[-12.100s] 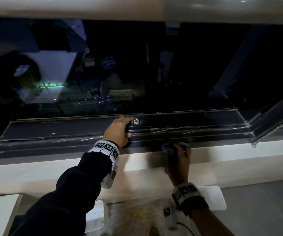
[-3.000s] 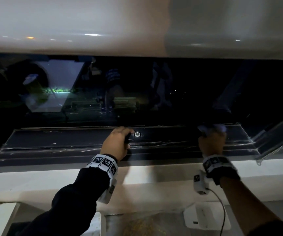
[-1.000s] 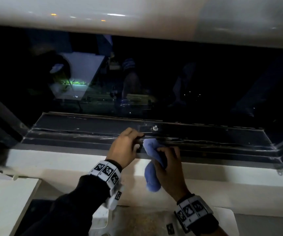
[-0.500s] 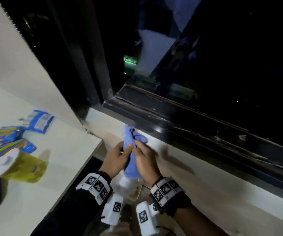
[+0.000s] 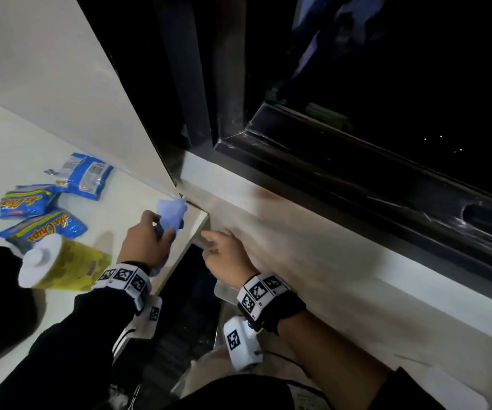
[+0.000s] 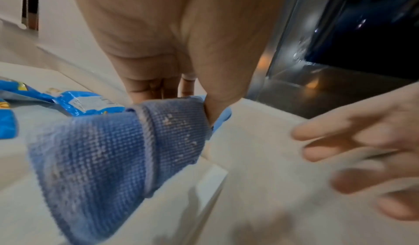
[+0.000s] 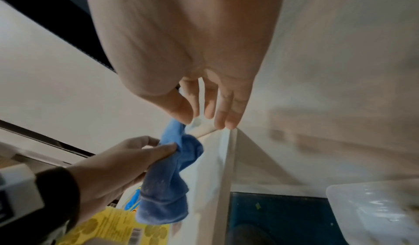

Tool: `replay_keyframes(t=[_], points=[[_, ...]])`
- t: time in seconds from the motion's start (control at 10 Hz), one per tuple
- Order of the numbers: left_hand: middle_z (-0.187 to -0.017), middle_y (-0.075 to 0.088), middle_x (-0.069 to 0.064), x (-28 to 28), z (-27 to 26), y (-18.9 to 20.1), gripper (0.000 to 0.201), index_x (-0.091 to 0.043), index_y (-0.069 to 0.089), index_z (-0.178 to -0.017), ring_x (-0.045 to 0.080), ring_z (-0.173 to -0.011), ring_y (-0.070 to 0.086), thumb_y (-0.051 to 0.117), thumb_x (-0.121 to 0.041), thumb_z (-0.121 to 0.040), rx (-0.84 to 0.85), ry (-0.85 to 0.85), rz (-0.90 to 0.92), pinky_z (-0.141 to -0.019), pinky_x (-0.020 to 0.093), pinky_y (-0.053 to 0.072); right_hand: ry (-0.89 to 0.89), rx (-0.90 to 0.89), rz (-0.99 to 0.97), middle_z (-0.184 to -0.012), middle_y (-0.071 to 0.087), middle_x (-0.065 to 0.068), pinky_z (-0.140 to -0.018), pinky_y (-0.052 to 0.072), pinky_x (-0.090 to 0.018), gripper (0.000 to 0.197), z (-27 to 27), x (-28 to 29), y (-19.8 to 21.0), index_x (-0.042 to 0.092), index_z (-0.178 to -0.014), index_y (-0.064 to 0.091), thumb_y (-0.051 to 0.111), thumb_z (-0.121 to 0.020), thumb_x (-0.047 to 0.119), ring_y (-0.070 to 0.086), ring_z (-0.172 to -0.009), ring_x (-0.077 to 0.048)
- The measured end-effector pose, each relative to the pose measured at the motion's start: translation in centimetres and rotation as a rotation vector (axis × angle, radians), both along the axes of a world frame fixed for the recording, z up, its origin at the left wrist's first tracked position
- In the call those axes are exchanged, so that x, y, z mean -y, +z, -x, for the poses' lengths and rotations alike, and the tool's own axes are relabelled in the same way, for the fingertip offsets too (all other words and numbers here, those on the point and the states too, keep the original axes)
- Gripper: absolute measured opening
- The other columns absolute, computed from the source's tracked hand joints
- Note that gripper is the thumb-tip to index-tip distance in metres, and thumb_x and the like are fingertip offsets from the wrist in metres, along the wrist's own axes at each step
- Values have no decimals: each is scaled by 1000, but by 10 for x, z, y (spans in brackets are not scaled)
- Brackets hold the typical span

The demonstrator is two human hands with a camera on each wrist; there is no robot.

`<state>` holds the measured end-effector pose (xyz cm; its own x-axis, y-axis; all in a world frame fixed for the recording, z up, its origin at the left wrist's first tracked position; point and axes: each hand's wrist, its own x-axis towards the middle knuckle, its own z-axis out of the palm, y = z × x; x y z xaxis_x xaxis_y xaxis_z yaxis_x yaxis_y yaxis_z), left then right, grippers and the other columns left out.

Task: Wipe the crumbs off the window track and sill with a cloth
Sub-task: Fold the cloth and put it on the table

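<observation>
Gripping one blue cloth [image 5: 170, 213]: left hand [image 5: 145, 245] | right hand [image 5: 227, 258] fingers loose | three snack packets [image 5: 42, 213]

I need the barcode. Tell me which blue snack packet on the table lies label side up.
The farthest blue packet, nearest the wall: its white barcode label faces up, while the other two show yellow lettering.

Head cam looks steeply down over the tabletop [image 5: 26, 137] corner and sill [image 5: 313, 241]. Both wrist cams sit super close along the fingers, sharing that tabletop corner and the cloth [image 6: 108, 152].
</observation>
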<state>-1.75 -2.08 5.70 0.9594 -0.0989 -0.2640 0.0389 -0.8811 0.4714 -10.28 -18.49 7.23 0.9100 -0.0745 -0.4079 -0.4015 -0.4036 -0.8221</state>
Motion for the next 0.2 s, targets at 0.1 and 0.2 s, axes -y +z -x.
replay_keyframes(t=[0.1, 0.2], points=[[-102, 65, 24, -12, -19, -17, 39, -7, 48, -116, 42, -98, 59, 63, -27, -86, -21, -15, -46, -77, 42, 46, -4, 5, 10, -131, 52, -6, -93, 36, -12, 45, 10, 15, -10, 15, -130, 58, 50, -88, 4, 54, -117, -16], [-109, 60, 29, -12, -34, -33, 35, -3, 49, -115, 44, -102, 56, 60, -18, -86, -69, 9, -81, -85, 45, 45, -63, 17, 19, -131, 55, -6, -93, 40, -16, 42, 13, 31, -14, 14, -130, 57, 50, -89, 5, 56, -114, -18]])
